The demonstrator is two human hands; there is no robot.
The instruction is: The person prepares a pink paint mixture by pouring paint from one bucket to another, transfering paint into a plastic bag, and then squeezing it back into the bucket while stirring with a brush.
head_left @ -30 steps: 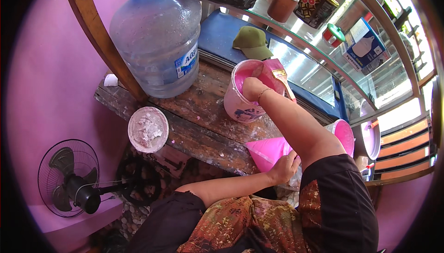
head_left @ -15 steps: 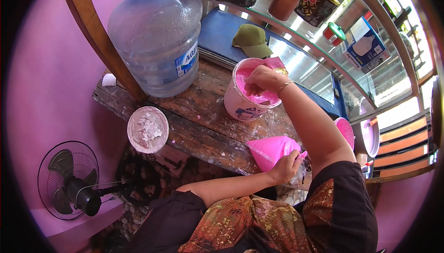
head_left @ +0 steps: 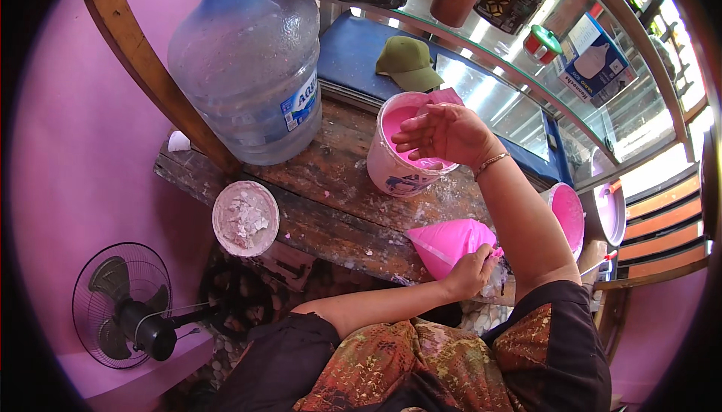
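A white bucket (head_left: 385, 165) of bright pink, paint-like liquid (head_left: 397, 118) stands on the wooden bench. My right hand (head_left: 450, 135) is over its right side with the fingers stretched out, the palm showing and nothing held. Behind that hand, a flat pink-stained piece (head_left: 449, 97) sits at the bucket's rim, partly hidden. At the bench's near edge rests a clear plastic bag (head_left: 445, 245) filled with pink liquid, plump and pointed at its left corner. My left hand (head_left: 474, 272) is closed around the bag's gathered neck at the right.
A large water jug (head_left: 244, 73) stands at the back left, beside a curved wooden post (head_left: 131, 36). A tub of whitish flakes (head_left: 246, 218) is at the left. Another pink-stained bucket (head_left: 565, 212) lies beyond my right arm. A glass cabinet, green cap (head_left: 408, 62) and fan (head_left: 124, 307) surround the bench.
My right hand has come up from inside the bucket, turned its palm into view and straightened its fingers. My left hand still grips the bag. The whole view has shifted slightly.
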